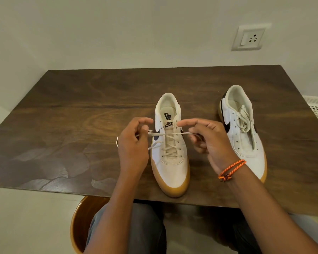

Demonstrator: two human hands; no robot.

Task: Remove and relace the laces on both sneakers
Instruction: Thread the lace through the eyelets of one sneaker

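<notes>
Second sneaker set aside right, loose lace piled inside. Lace of laced sneaker pinched taut by left hand and right hand.

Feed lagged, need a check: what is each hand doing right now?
Left hand: closed, pinching the lace of the middle sneaker.
Right hand: closed, pinching the other end of that lace.

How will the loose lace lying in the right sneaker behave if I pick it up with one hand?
The loose lace lies bunched in soft loops inside the unlaced sneaker, so it is probably floppy and will dangle. It looks thin and flat, so likely very light. The loops overlap, so it may snag or come up tangled.
</notes>
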